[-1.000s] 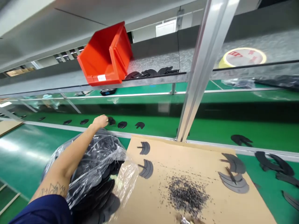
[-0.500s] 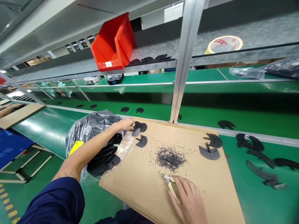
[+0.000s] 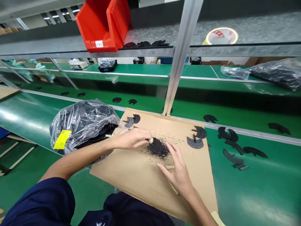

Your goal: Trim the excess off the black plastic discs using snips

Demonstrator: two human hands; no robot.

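My left hand point(image 3: 137, 138) is closed on the edge of a flat, rounded black plastic part point(image 3: 156, 147), with a cream finger cot on one fingertip. The part is above a pile of small black plastic scraps point(image 3: 164, 153) on the cardboard sheet point(image 3: 136, 175). Just right of the part is my right hand point(image 3: 176, 169), its thumb and fingers spread apart. Cream handles of the nippers point(image 3: 169, 167) show under that hand; their jaws are hidden. More black parts lie on the cardboard, at its far left corner point(image 3: 129, 121) and its right side point(image 3: 195, 143).
A clear bag of black parts point(image 3: 82, 122) with a yellow label is left of the cardboard. Several loose parts point(image 3: 235, 157) lie on the green bench to the right. An upright metal post point(image 3: 178, 62) stands behind, with a red bin point(image 3: 103, 28) and tape roll point(image 3: 222, 36) on the shelf.
My left hand has brought a black part from the cardboard's far left corner to the scrap pile. My right hand has spread its fingers and come close to the part. The view has shifted.
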